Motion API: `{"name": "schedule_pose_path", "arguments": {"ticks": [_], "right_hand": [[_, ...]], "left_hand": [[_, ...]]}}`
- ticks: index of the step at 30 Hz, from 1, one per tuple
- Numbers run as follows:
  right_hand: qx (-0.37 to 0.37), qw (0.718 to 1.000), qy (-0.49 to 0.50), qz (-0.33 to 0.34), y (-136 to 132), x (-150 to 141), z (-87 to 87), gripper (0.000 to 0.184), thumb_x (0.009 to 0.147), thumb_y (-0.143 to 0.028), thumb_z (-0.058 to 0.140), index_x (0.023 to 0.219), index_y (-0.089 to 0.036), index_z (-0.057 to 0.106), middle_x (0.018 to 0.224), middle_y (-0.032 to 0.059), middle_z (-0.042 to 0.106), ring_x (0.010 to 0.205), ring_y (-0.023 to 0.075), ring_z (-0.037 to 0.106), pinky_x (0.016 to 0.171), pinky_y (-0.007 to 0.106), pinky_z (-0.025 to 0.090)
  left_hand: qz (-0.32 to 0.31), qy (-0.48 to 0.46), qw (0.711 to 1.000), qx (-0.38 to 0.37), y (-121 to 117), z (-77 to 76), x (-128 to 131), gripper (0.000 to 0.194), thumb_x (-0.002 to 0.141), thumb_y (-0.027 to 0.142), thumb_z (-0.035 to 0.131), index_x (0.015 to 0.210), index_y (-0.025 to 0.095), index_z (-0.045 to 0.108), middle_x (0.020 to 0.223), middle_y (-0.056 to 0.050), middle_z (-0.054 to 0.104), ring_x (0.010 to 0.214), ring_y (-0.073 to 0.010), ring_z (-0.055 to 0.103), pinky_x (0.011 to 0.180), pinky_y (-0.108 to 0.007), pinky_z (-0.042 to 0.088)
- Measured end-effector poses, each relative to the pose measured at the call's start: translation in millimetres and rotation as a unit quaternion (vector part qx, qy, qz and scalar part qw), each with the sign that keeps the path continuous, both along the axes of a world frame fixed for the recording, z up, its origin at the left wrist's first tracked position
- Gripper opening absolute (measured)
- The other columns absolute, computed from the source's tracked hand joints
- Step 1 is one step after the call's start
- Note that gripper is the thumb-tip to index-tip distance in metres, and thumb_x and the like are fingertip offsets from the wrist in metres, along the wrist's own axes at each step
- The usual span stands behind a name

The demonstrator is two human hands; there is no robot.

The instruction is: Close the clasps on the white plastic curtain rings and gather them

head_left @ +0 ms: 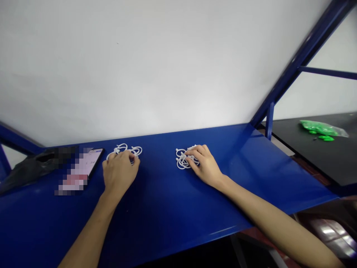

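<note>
Two small heaps of white plastic rings, each ring with a little knob, lie on the blue table. My left hand point(119, 167) is over the left heap of rings point(122, 146), its fingers curled down among them and its fingertips mostly hidden. My right hand point(205, 163) reaches in from the right to the other heap of rings point(182, 163). Its thumb and forefinger close on a ring at the top of that heap, while the remaining fingers cover the heap's right part.
The blue metal table point(161, 208) stands against a white wall point(178, 67). Left of my left hand lie a phone point(90, 163), partly blurred out, and a black plastic bag point(30, 167). A blue frame post point(290, 67) rises at right. Beyond it, a black table point(315, 156) holds a bag of green pieces point(319, 127).
</note>
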State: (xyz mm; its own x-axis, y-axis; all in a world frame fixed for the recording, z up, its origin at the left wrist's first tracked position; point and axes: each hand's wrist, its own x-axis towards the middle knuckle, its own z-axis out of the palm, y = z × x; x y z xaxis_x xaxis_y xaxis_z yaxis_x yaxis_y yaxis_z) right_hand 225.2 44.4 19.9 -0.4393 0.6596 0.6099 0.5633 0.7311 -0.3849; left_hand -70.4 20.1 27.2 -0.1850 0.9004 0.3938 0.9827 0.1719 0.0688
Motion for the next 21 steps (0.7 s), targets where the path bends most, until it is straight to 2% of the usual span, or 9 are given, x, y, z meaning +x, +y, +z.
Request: {"name": "schedule_pose_path", "arguments": {"ticks": [3, 5, 7, 9, 12, 14, 17, 21], "right_hand": [[0.000, 1.000, 0.016, 0.012, -5, -3, 2.2, 0.015, 0.098, -0.022, 0.056, 0.109, -0.021, 0.067, 0.102, 0.0097, 0.065, 0.097, 0.0242, 0.056, 0.086, 0.042, 0.052], [-0.007, 1.000, 0.024, 0.018, -9, -4, 3.9, 0.015, 0.098, -0.023, 0.056, 0.109, -0.022, 0.066, 0.102, 0.0100, 0.065, 0.098, 0.0246, 0.057, 0.085, 0.043, 0.053], [-0.023, 0.998, 0.033, 0.039, -15, -6, 5.7, 0.016, 0.098, -0.025, 0.056, 0.111, -0.021, 0.065, 0.104, 0.0098, 0.066, 0.099, 0.0242, 0.059, 0.086, 0.043, 0.053], [-0.060, 0.995, 0.045, 0.068, -22, -9, 6.9, 0.020, 0.099, -0.028, 0.056, 0.117, -0.021, 0.061, 0.104, 0.0087, 0.067, 0.097, 0.0223, 0.061, 0.087, 0.041, 0.053], [-0.134, 0.984, 0.070, 0.096, -32, -14, 6.2, 0.026, 0.099, -0.029, 0.056, 0.124, -0.020, 0.054, 0.102, 0.0058, 0.067, 0.087, 0.0173, 0.063, 0.082, 0.035, 0.054], [-0.166, 0.978, 0.088, 0.097, -35, -17, 4.6, 0.023, 0.099, -0.028, 0.054, 0.122, -0.021, 0.053, 0.096, 0.0035, 0.067, 0.080, 0.0148, 0.063, 0.077, 0.031, 0.055], [-0.177, 0.973, 0.118, 0.084, -36, -19, 2.8, 0.017, 0.098, -0.025, 0.054, 0.115, -0.021, 0.053, 0.089, 0.0013, 0.066, 0.074, 0.0134, 0.063, 0.071, 0.027, 0.054], [-0.171, 0.972, 0.144, 0.070, -35, -18, 3.8, 0.013, 0.099, -0.024, 0.053, 0.112, -0.021, 0.055, 0.087, 0.0013, 0.068, 0.075, 0.0132, 0.066, 0.069, 0.025, 0.054]], "left_hand": [[0.000, -0.073, 0.996, 0.049, -1, 7.4, 7, 0.015, 0.087, 0.033, 0.051, 0.081, 0.022, 0.058, 0.076, -0.009, 0.066, 0.085, -0.0309, 0.062, 0.077, -0.045, 0.045], [-0.052, -0.115, 0.987, 0.102, -6, 10.2, 16, 0.011, 0.087, 0.031, 0.052, 0.083, 0.022, 0.057, 0.078, -0.006, 0.065, 0.081, -0.0258, 0.062, 0.079, -0.042, 0.047], [-0.145, -0.133, 0.969, 0.149, -13, 9.5, 30, 0.010, 0.090, 0.028, 0.052, 0.085, 0.021, 0.058, 0.080, -0.003, 0.065, 0.080, -0.0214, 0.061, 0.078, -0.036, 0.048], [-0.263, -0.116, 0.943, 0.170, -21, 5.1, 46, 0.009, 0.093, 0.024, 0.053, 0.087, 0.021, 0.060, 0.081, -0.002, 0.066, 0.082, -0.0188, 0.061, 0.080, -0.033, 0.049], [-0.418, -0.085, 0.893, 0.143, -31, -4.4, 67, 0.011, 0.095, 0.017, 0.053, 0.094, 0.021, 0.063, 0.085, -0.001, 0.068, 0.083, -0.0162, 0.060, 0.084, -0.032, 0.050], [-0.478, -0.066, 0.866, 0.131, -36, -9.1, 75, 0.015, 0.096, 0.014, 0.052, 0.097, 0.020, 0.065, 0.087, -0.001, 0.069, 0.083, -0.0155, 0.060, 0.083, -0.031, 0.050], [-0.495, -0.058, 0.855, 0.142, -39, -10.7, 80, 0.014, 0.095, 0.011, 0.054, 0.098, 0.020, 0.065, 0.089, -0.002, 0.068, 0.083, -0.0150, 0.060, 0.083, -0.030, 0.052], [-0.402, -0.116, 0.884, 0.208, -40, -6.7, 77, 0.012, 0.091, 0.021, 0.065, 0.102, 0.022, 0.064, 0.102, -0.005, 0.065, 0.094, -0.0164, 0.062, 0.085, -0.030, 0.053]]}}
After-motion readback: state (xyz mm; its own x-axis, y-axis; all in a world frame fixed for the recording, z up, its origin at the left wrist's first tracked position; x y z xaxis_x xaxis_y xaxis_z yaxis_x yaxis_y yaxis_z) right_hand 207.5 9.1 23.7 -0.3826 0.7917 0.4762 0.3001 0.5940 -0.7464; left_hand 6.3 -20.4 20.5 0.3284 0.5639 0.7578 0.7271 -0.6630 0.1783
